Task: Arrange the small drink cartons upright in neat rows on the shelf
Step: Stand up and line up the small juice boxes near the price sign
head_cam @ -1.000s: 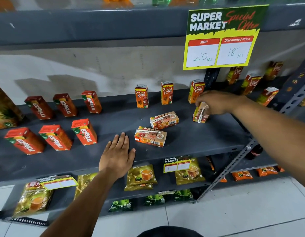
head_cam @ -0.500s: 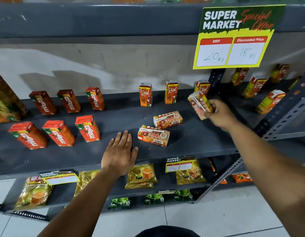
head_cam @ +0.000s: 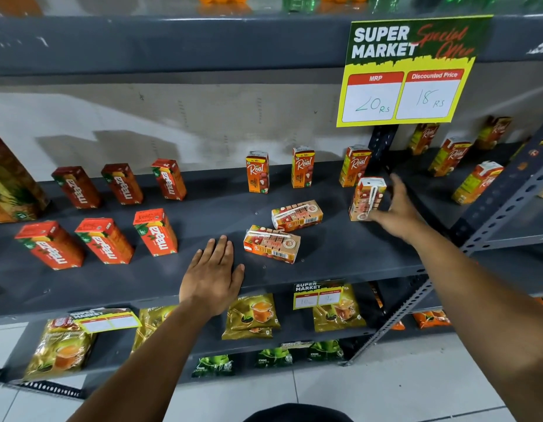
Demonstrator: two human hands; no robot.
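Observation:
Three upright orange Real cartons [head_cam: 258, 172] [head_cam: 302, 167] [head_cam: 354, 166] form a back row on the grey shelf [head_cam: 340, 254]. In front of the right one, a fourth Real carton [head_cam: 367, 198] stands upright with its straw side towards me. My right hand [head_cam: 396, 210] holds it from the right, thumb at its lower front, index finger lifted off. Two more Real cartons [head_cam: 297, 215] [head_cam: 271, 248] lie flat mid-shelf. My left hand [head_cam: 212, 275] rests flat and open on the shelf's front edge, just left of the nearer lying carton.
Red Maaza cartons [head_cam: 156, 231] stand in two rows of three at the left, beside a tall juice box [head_cam: 8, 184]. A price sign [head_cam: 407, 71] hangs above. A slanted metal brace [head_cam: 492, 214] crosses at the right; more Real cartons [head_cam: 449, 156] stand beyond it. Tea packets [head_cam: 252, 315] fill lower shelves.
My right hand lifted the rightmost carton from the shelf, turned it upright and set it down in front of the right back-row carton. The left hand stayed flat.

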